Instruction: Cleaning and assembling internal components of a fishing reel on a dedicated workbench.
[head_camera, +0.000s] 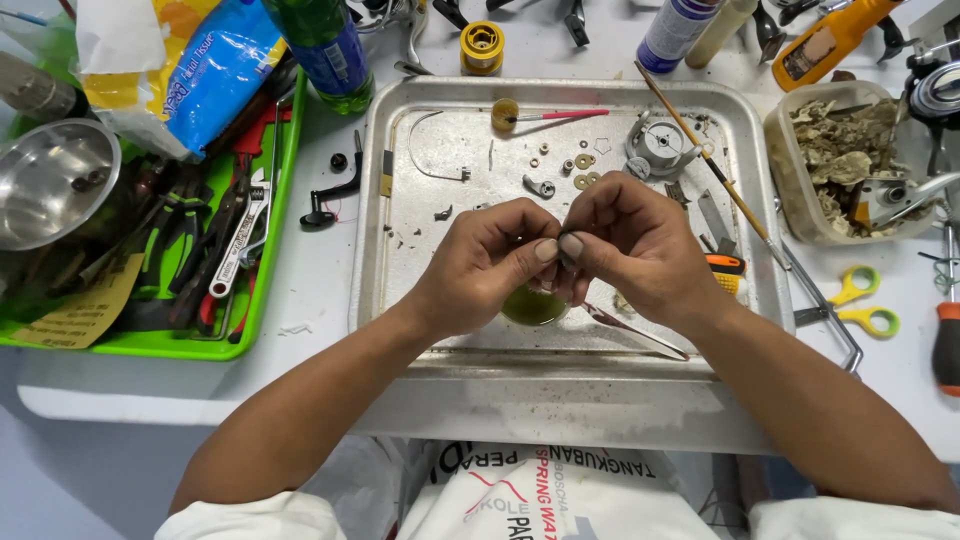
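Observation:
My left hand (485, 262) and my right hand (632, 245) meet over the middle of a metal tray (400, 215). Their fingertips pinch one small dark part (566, 259) between them; most of it is hidden by the fingers. Just below the hands a small green dish (530, 307) rests on the tray, and a thin metal tool (630, 328) lies beside it. Small washers and screws (583, 178) and a round metal housing (661, 143) lie on the far part of the tray.
A green tray (255, 300) of pliers and wrenches and a steel bowl (50, 180) stand at left. A green bottle (325, 45) and spool (481, 47) are behind. At right sit a plastic tub (790, 200), a long brush (700, 150) and yellow scissors (865, 305).

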